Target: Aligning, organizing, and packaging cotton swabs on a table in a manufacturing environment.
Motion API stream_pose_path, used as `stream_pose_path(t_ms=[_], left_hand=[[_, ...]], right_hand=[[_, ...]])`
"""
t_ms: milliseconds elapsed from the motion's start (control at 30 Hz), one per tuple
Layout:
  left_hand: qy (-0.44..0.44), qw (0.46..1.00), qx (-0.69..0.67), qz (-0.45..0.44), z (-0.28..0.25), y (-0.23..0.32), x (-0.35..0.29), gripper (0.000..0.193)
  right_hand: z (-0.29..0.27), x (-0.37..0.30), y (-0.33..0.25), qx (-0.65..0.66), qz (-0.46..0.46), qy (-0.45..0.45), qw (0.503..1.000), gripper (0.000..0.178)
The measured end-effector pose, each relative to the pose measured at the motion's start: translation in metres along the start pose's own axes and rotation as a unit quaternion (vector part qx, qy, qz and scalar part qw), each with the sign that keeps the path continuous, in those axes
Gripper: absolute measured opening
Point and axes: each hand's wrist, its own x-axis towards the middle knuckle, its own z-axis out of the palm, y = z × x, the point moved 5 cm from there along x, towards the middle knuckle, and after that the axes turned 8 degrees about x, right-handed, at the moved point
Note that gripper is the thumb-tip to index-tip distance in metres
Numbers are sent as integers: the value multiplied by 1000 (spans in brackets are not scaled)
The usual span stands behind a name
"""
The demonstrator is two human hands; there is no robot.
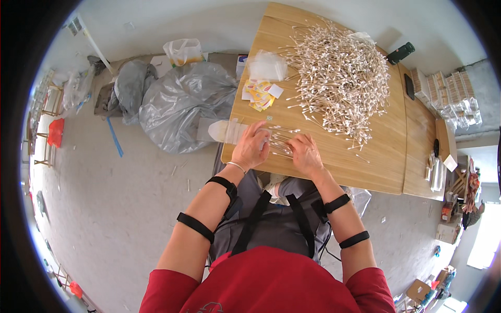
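Observation:
Near the front left corner of the wooden table, my left hand (252,146) is closed on a clear plastic bag (227,131) that reaches past the table's left edge. Between my two hands lies a small bundle of cotton swabs (281,142), roughly side by side. My right hand (306,154) has its fingers closed on the right end of that bundle. Its fingertips are partly hidden. Farther back spreads a large heap of loose cotton swabs (342,78). Yellow and white printed cards (259,95) and a stack of clear bags (267,66) lie at the table's left side.
A big grey plastic sack (182,107) stands on the floor left of the table (383,167). A dark cylinder (401,53) and a black phone-like slab (409,86) are at the right. Beyond them are stacked clear packs (454,96) and a cardboard box (446,141).

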Motion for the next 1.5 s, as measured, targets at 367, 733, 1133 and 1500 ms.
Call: stream_pose_path(t_ms=[367,733,1133,1500], left_hand=[[-82,995,57,24,0,11,2,54],[-86,995,57,10,3,10,3,60],[-81,995,53,32,2,9,1,54],[-65,994,80,45,5,9,-1,53]], right_hand=[[2,13,8,-31,105,-12,994,8],[7,12,12,-119,81,-74,987,16],[-35,-8,21,117,116,92,982,7],[-120,-212,76,74,335,137,929,13]])
